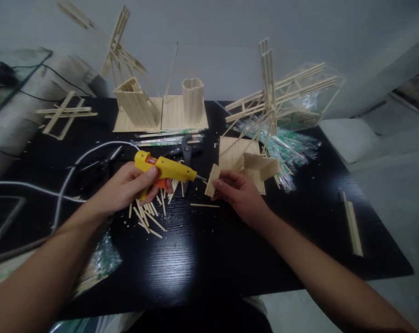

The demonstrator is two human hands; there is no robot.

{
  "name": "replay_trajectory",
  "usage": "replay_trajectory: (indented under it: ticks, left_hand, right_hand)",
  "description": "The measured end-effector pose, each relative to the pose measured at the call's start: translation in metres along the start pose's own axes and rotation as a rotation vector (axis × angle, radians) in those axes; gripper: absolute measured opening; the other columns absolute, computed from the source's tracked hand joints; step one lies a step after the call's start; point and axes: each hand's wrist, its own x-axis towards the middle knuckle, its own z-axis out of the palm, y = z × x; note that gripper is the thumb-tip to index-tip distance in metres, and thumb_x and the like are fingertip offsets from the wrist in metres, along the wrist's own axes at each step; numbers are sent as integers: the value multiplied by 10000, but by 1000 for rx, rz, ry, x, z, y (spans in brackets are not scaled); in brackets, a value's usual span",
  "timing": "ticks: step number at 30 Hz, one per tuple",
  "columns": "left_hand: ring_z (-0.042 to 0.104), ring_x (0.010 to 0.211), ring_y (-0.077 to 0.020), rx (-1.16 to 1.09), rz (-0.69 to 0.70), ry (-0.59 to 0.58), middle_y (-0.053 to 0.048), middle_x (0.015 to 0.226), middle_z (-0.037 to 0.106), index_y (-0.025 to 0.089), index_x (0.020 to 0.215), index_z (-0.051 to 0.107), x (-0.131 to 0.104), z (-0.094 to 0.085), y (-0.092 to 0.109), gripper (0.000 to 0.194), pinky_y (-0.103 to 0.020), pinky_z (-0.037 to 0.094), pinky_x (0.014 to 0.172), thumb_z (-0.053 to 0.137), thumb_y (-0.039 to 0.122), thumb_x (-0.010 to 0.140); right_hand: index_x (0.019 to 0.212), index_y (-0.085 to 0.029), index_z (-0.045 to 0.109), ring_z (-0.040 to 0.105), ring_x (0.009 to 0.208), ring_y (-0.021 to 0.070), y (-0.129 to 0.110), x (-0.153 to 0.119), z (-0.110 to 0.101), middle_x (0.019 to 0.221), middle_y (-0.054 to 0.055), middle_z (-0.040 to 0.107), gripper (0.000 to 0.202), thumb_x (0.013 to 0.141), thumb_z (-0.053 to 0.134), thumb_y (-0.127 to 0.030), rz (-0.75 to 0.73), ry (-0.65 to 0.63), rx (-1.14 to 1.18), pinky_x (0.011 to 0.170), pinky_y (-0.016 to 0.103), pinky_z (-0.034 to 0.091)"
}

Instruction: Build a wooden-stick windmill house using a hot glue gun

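Observation:
My left hand [135, 182] is closed around a yellow glue gun [166, 167], fingers at its orange trigger. The gun's metal nozzle points right, close to a small panel of joined wooden sticks [212, 180]. That panel is pinched between the thumb and fingers of my right hand [239, 192]. Just behind my right hand lies a flat stick base [230, 150] with an angled stick wall [263, 165] standing on it. Short cut sticks [150, 215] are scattered below the glue gun, and a single stick [205, 205] lies between my hands.
Dark-handled pliers [186, 150] lie behind the gun. At the back stand a slanted stick tower [136, 104], a round stick tower [192, 101] and a windmill-like stick frame [270, 97]. Plastic-wrapped sticks [288, 145] lie right. A white cable [62, 196] loops across the black table [209, 259].

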Motion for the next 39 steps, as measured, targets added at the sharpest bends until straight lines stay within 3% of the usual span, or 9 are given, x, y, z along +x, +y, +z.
replay_trajectory:
  ticks: [3, 8, 13, 19, 24, 32, 39]
  left_hand:
    - [507, 412, -122, -256, -81, -185, -4, 510, 575, 216, 863, 771, 0, -1, 2, 489, -243, 426, 405, 502, 588, 1030]
    - [491, 413, -108, -247, -128, -174, 2, 535, 589, 214, 813, 759, 0, -1, -2, 407, -224, 410, 387, 606, 547, 990]
    - [493, 415, -113, -263, -156, -179, -17, 554, 611, 214, 795, 757, -1, 1, -3, 417, -226, 420, 380, 611, 557, 982]
    - [467, 381, -107, -279, -151, -183, 7, 478, 540, 205, 747, 737, 1, 3, 6, 425, -213, 369, 356, 615, 543, 975]
    - [494, 374, -126, -250, -167, -176, -31, 553, 630, 243, 745, 741, 0, 4, 3, 351, -241, 387, 338, 597, 461, 978]
    - [473, 379, -102, -264, -152, -183, -19, 521, 596, 212, 712, 702, 1, 4, 5, 472, -215, 356, 342, 608, 599, 967]
    - [468, 381, -98, -271, -154, -169, 2, 487, 551, 204, 684, 682, 1, 4, 5, 499, -210, 368, 346, 615, 611, 965]
  right_hand:
    - [900, -208, 751, 690, 670, 98, 0, 1, 0, 814, -33, 737, 313, 728, 936, -394, 16, 3, 39, 719, 276, 661]
    - [862, -221, 749, 671, 658, 102, -2, 2, 0, 780, -50, 708, 358, 655, 971, -411, 43, 27, 99, 694, 281, 667]
    - [830, -214, 774, 656, 671, 98, -4, 1, 1, 758, -43, 699, 297, 683, 963, -390, 84, 12, 92, 696, 262, 658]
    - [859, -213, 784, 655, 641, 91, -4, 0, 2, 738, -54, 706, 299, 678, 967, -365, 93, 7, 115, 679, 259, 654]
    - [877, -218, 781, 676, 665, 102, -2, 0, 1, 765, -40, 722, 301, 696, 956, -383, 93, 0, 81, 696, 271, 666]
    - [881, -225, 791, 680, 659, 95, 0, 0, 1, 790, -39, 736, 281, 705, 951, -375, 89, -12, 90, 703, 266, 662]
    - [861, -226, 792, 665, 649, 104, -1, -1, 3, 761, -43, 722, 295, 682, 962, -387, 102, -19, 89, 689, 281, 656]
